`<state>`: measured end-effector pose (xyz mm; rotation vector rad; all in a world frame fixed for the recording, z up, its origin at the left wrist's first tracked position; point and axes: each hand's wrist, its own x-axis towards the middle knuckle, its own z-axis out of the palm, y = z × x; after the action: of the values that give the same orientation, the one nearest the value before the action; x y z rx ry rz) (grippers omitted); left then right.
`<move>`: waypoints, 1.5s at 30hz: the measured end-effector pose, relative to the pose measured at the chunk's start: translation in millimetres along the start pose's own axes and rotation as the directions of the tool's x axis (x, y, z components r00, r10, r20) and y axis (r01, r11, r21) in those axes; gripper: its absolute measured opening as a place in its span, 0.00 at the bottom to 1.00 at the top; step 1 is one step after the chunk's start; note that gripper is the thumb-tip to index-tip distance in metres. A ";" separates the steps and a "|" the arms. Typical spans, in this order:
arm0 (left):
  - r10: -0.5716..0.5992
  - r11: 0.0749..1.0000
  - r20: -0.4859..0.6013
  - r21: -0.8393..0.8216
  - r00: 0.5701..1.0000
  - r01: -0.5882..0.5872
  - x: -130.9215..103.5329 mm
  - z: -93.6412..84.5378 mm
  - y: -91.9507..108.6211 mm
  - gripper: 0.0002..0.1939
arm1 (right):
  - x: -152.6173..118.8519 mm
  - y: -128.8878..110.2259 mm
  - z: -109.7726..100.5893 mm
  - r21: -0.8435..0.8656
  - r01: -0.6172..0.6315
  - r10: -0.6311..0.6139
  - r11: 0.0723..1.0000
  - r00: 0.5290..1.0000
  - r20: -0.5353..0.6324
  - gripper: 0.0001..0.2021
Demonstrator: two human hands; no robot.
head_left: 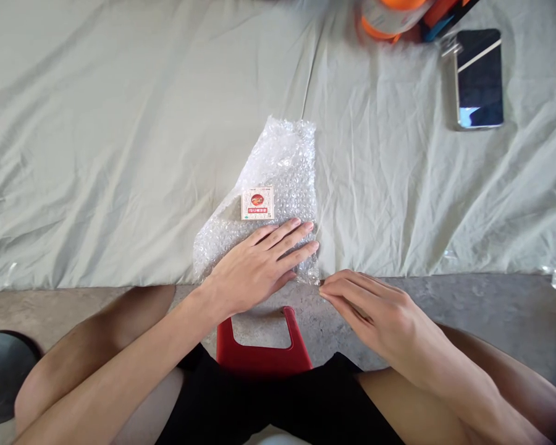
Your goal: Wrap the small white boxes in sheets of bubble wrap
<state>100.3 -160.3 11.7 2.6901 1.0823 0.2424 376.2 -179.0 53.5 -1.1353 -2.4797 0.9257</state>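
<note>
Wrap (pixel 287 154) under a box (pixel 257 203) seems steadied by an open left hand (pixel 252 266), right hand (pixel 384 309) pinching its corner, any fold needing even tension.

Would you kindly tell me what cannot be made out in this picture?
In the head view:
Bubble wrap: part hidden beneath the left hand.
Small box: finest print too small.
Right hand: its fingers hide whether they pinch the wrap's corner.
Orange item: cut off by the top edge.
Dark disc: cut by left edge.
</note>
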 end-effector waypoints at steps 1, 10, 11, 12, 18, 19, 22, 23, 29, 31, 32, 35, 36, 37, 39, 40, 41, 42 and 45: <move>-0.005 1.000 0.013 -0.008 1.000 0.005 0.2 -0.7 0.0 0.28 | 1.9 -0.7 -3.2 -0.054 0.054 -0.053 0.997 0.998 0.024 0.11; -0.043 0.998 0.036 -0.043 0.998 0.044 2.0 -2.7 2.9 0.30 | 0.4 -20.4 19.2 -0.580 0.393 -0.367 0.714 0.915 0.168 0.16; -0.047 0.998 0.041 -0.042 0.998 0.049 2.2 -3.1 3.4 0.30 | -5.6 -22.7 31.8 -0.562 0.400 -0.365 0.724 0.913 0.180 0.16; -0.051 0.998 0.045 -0.041 0.998 0.053 2.4 -3.6 3.9 0.30 | -12.2 -24.7 44.9 -0.533 0.408 -0.358 0.741 0.912 0.201 0.15; -0.059 0.998 0.039 -0.035 0.997 0.060 2.1 -3.8 4.8 0.30 | -29.5 -28.2 76.0 -0.295 0.400 -0.256 0.868 0.869 0.424 0.07; -0.056 0.998 0.033 -0.033 0.998 0.057 1.8 -3.4 4.6 0.30 | -26.2 -27.7 68.6 -0.240 0.359 -0.234 0.902 0.874 0.426 0.07; -0.045 0.999 0.026 -0.026 0.999 0.046 1.1 -2.1 3.8 0.30 | -13.8 -26.0 34.2 -0.029 0.139 -0.121 0.990 0.930 0.347 0.07; -0.041 0.999 0.027 -0.023 0.999 0.041 0.9 -1.8 3.7 0.30 | -11.2 -25.7 22.6 0.076 0.048 -0.068 0.996 0.951 0.300 0.07; -0.022 0.999 0.012 -0.023 1.000 0.022 1.3 -1.6 3.5 0.30 | -24.8 -20.1 11.6 0.708 -0.277 0.661 0.649 0.667 -0.345 0.14; -0.027 0.999 0.014 -0.038 1.000 0.027 1.4 -1.4 3.4 0.30 | -31.9 -12.8 27.7 0.859 -0.192 0.826 0.475 0.432 -0.360 0.21; -0.028 0.999 0.017 -0.044 0.999 0.029 1.4 -1.3 3.4 0.30 | -34.2 -8.3 36.1 0.902 -0.155 0.876 0.403 0.350 -0.331 0.24; -0.029 0.998 0.011 -0.055 1.000 0.029 1.0 -0.6 3.5 0.30 | -34.5 5.3 56.5 0.961 -0.067 0.949 0.268 0.190 -0.252 0.30; -0.029 0.998 0.005 -0.054 1.000 0.029 0.8 -0.3 3.5 0.30 | -32.9 9.2 60.9 0.968 -0.038 0.958 0.247 0.158 -0.238 0.31; -0.030 0.998 0.000 -0.049 1.000 0.030 0.7 -0.1 3.6 0.30 | -30.8 12.8 64.3 0.973 -0.012 0.964 0.230 0.139 -0.226 0.32; -0.031 0.999 -0.003 -0.037 1.000 0.031 0.5 0.2 3.7 0.30 | -26.6 18.4 68.2 0.979 0.020 0.971 0.201 0.124 -0.202 0.36; -0.032 0.999 0.000 -0.034 0.999 0.032 0.5 0.2 3.9 0.30 | -24.8 20.5 68.8 0.981 0.025 0.974 0.191 0.118 -0.193 0.37; -0.034 0.999 0.003 -0.033 0.999 0.035 0.5 0.3 4.1 0.30 | -23.5 22.2 68.7 0.983 0.025 0.977 0.180 0.113 -0.181 0.38; -0.038 0.999 0.005 -0.035 0.999 0.038 0.5 0.5 4.4 0.30 | -22.5 23.6 67.9 0.986 0.022 0.980 0.163 0.111 -0.164 0.38; -0.044 0.998 0.000 -0.042 0.999 0.044 0.7 1.4 5.5 0.30 | -21.3 26.1 61.6 0.998 0.001 0.989 0.067 0.133 -0.066 0.38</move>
<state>104.8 -163.8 11.8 2.6266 1.1226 0.2562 376.4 -209.3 -9.8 -1.6274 -0.1585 1.1525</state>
